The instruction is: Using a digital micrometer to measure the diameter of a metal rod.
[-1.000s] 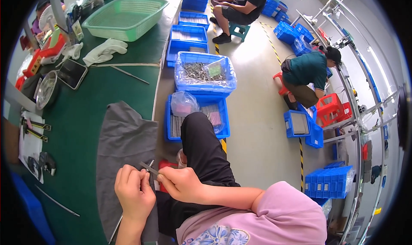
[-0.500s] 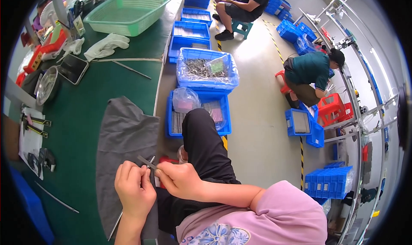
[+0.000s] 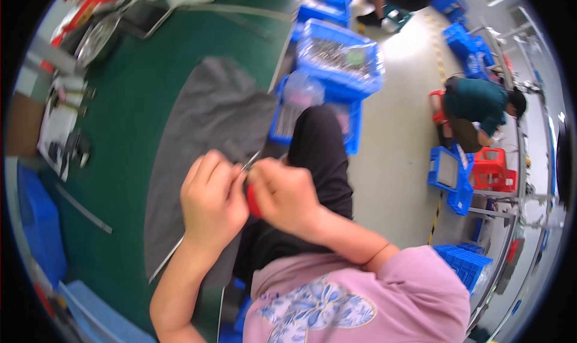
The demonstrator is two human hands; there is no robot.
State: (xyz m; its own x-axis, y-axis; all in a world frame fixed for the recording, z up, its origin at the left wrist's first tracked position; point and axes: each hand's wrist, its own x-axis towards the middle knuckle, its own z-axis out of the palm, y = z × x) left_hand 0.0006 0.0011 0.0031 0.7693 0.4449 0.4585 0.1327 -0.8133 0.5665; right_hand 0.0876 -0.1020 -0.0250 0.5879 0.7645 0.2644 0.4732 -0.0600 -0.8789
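Observation:
My left hand (image 3: 210, 199) is closed around a thin metal rod (image 3: 166, 261). The rod's lower part slants out below the left wrist, over a grey cloth (image 3: 198, 124), and a shiny tip shows beyond the fingers. Close beside it, my right hand (image 3: 285, 196) is closed in a pinch. A small flat grey strip (image 3: 236, 151) shows blurred at the fingertips, and its grip is mostly hidden. Both hands are raised over the cloth's right edge and my lap, nearly touching.
On the green table (image 3: 120, 157) lies a separate thin strip (image 3: 83, 208). A metal bowl (image 3: 98, 41) stands at the far left. Right of the table, a blue crate (image 3: 339, 57) holds many small metal parts. A co-worker (image 3: 478, 109) bends over crates at the right.
The whole view has shifted, so table and crates appear higher and further right. My hands remain together on the rod; the flat strip, clear before, is now blurred and largely covered.

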